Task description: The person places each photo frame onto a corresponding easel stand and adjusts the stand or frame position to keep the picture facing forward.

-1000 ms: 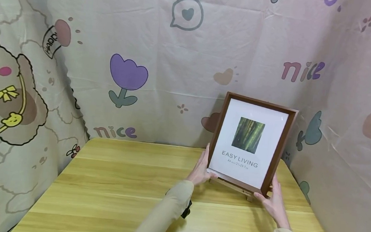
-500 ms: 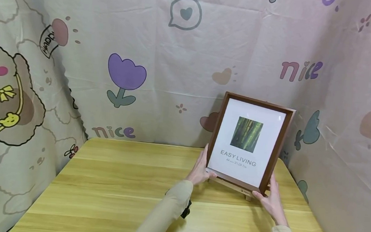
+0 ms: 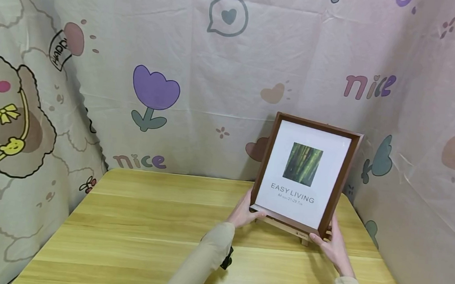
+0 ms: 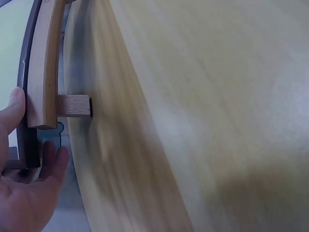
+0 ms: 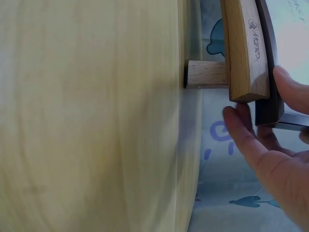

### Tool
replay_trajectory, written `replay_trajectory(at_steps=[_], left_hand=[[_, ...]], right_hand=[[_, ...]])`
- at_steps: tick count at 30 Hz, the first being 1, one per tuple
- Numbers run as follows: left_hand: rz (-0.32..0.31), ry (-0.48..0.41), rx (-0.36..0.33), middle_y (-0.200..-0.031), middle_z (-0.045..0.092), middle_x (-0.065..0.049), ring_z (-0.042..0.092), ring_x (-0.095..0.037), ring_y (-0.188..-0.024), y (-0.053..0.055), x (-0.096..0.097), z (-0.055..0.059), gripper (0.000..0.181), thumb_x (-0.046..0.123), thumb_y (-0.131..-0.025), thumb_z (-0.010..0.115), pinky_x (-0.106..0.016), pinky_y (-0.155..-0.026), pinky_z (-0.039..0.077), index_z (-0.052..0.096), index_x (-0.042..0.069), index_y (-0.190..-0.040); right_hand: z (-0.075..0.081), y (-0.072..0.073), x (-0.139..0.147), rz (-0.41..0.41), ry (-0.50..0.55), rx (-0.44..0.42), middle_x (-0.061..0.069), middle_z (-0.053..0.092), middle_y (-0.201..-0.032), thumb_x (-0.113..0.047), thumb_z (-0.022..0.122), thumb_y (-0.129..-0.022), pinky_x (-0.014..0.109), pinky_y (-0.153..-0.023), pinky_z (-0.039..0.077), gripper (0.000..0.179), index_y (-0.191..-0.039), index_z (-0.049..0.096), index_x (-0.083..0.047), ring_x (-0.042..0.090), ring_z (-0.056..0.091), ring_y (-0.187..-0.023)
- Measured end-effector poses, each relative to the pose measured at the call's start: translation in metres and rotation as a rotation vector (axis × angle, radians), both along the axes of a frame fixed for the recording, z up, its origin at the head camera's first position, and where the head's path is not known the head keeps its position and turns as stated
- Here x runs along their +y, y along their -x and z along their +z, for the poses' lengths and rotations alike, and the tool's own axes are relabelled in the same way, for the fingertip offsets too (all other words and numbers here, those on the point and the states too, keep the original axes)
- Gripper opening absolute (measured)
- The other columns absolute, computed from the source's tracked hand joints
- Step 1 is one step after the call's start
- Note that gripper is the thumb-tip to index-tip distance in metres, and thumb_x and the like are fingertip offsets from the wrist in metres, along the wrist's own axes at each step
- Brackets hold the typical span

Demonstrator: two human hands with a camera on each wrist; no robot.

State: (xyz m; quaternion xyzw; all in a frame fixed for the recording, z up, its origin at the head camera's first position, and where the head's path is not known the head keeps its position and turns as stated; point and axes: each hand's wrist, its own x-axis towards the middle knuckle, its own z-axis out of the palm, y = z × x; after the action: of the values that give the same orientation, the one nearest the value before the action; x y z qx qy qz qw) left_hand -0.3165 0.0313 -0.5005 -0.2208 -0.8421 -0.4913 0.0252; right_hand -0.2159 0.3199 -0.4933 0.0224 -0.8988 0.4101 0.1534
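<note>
A brown picture frame [image 3: 306, 167] with a white sheet reading "EASY LIVING" and a green bamboo picture leans back, slightly turned, on a small wooden easel [image 3: 285, 228]. Its lower left corner is held by my left hand [image 3: 242, 212], thumb on the front and fingers round the side and behind. At the lower right corner my right hand [image 3: 336, 250] grips the frame likewise, the thumb on the front edge. In the right wrist view, fingertips of that hand come close to the end of the easel's ledge [image 5: 245, 53]. The back of the easel is hidden.
The easel stands on a light wooden table [image 3: 142, 234], near its back right corner. A printed cloth [image 3: 216, 82] hangs close behind and along both sides. Each forearm, in a beige sleeve, wears a black wrist device [image 3: 227, 258].
My left fingers have slipped lower and behind the frame's left edge, leaving its lower left corner more exposed. The right hand keeps its grip. Otherwise the view has shifted slightly.
</note>
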Motion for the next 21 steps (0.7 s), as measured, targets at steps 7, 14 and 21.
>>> replay_trajectory(at_steps=[7, 14, 21], left_hand=[[0.014, -0.046, -0.043, -0.154, 0.047, -0.022, 0.046, -0.037, -0.142, -0.0001, -0.0009, -0.0054, 0.094, 0.026, -0.087, 0.081, -0.051, -0.12, 0.037, 0.024, 0.005, -0.158], [0.031, -0.058, -0.04, -0.148, 0.054, -0.02, 0.052, -0.035, -0.137, 0.0009, 0.0025, -0.0084, 0.094, 0.025, -0.084, 0.083, -0.05, -0.117, 0.041, 0.027, 0.01, -0.158], [0.033, -0.071, -0.023, -0.147, 0.054, -0.021, 0.052, -0.036, -0.136, 0.0009, 0.0049, -0.0095, 0.092, 0.025, -0.084, 0.083, -0.052, -0.115, 0.042, 0.028, 0.008, -0.156]], right_hand=[[0.0003, -0.0016, 0.002, 0.03, 0.088, -0.101, 0.04, 0.046, -0.139, -0.008, 0.072, -0.092, 0.017, -0.077, 0.052, 0.101, -0.163, -0.001, -0.011, 0.055, 0.057, -0.117], [-0.0002, -0.0003, 0.002, 0.004, 0.081, -0.143, 0.042, 0.045, -0.14, -0.009, 0.071, -0.093, 0.018, -0.077, 0.052, 0.104, -0.162, -0.006, -0.011, 0.055, 0.058, -0.118], [-0.0005, 0.0016, 0.0018, -0.004, 0.084, -0.145, 0.042, 0.042, -0.142, -0.007, 0.071, -0.093, 0.017, -0.077, 0.051, 0.102, -0.162, -0.004, -0.009, 0.057, 0.055, -0.12]])
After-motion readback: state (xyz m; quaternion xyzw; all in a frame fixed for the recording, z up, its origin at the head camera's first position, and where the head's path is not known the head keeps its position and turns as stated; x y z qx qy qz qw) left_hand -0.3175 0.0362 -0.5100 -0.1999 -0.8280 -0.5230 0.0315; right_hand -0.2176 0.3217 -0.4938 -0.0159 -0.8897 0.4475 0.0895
